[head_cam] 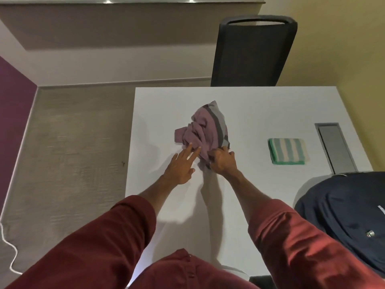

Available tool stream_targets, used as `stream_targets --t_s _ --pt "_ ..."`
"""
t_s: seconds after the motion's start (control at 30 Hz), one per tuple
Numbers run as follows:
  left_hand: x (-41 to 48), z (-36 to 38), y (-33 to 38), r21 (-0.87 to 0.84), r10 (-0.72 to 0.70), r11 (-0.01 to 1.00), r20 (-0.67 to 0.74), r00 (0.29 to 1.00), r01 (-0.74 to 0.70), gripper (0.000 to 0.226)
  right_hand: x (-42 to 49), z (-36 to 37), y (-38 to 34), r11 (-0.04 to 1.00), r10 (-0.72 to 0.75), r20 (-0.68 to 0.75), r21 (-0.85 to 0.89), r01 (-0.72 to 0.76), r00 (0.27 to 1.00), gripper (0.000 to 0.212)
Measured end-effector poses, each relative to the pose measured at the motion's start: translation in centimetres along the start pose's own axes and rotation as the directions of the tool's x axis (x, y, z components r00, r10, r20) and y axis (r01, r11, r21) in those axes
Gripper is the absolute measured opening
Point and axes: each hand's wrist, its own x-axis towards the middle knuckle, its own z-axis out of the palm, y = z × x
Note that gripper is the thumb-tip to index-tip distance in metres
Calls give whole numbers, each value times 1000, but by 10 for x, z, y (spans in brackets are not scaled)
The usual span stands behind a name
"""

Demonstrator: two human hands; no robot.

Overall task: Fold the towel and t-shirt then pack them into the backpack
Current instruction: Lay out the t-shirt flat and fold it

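Note:
A crumpled mauve t-shirt [205, 130] with a grey stripe lies bunched in the middle of the white table [260, 101]. My right hand [223, 161] grips the shirt's near edge, fingers curled into the cloth. My left hand [182, 164] reaches beside it with straight fingers, the tips touching the shirt's near left edge. A green and white striped towel [288, 151] lies folded into a small rectangle to the right of the shirt. The dark navy backpack [343, 215] rests at the table's near right corner, partly cut off by the frame.
A black chair [254, 53] stands behind the table's far edge. A grey cable hatch [333, 147] is set in the table at the right. Grey floor runs along the left, with a white cable [8, 247] on it.

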Motion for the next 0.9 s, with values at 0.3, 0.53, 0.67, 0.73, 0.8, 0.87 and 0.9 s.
stream_targets --t_s 0.3,0.53,0.67,0.73,0.8,0.87,0.9 --pt "-30 11 2 69 109 992 14 994 -110 78 -21 -13 -22 988 -75 401 155 13 913 19" --pt "-55 8 9 -3 186 982 -167 968 -189 46 -48 -28 -39 952 -126 523 303 -46 843 43" --pt "-75 5 16 -250 100 955 -229 968 -158 25 -69 -29 -31 906 -151 467 419 -68 871 37" --pt "-84 0 20 -307 70 940 -263 962 -152 30 -80 -29 -25 860 -168 406 505 -68 898 25" --pt "-91 -5 25 -378 37 911 -330 943 -168 27 -91 -30 -22 830 -153 342 554 -67 927 23" --pt "-95 -8 29 -365 17 916 -382 924 -167 23 -101 -29 -17 826 -131 272 561 -46 953 26" --pt "-97 -10 30 -348 4 925 -393 919 -153 23 -104 -29 -15 822 -126 236 569 -32 963 23"
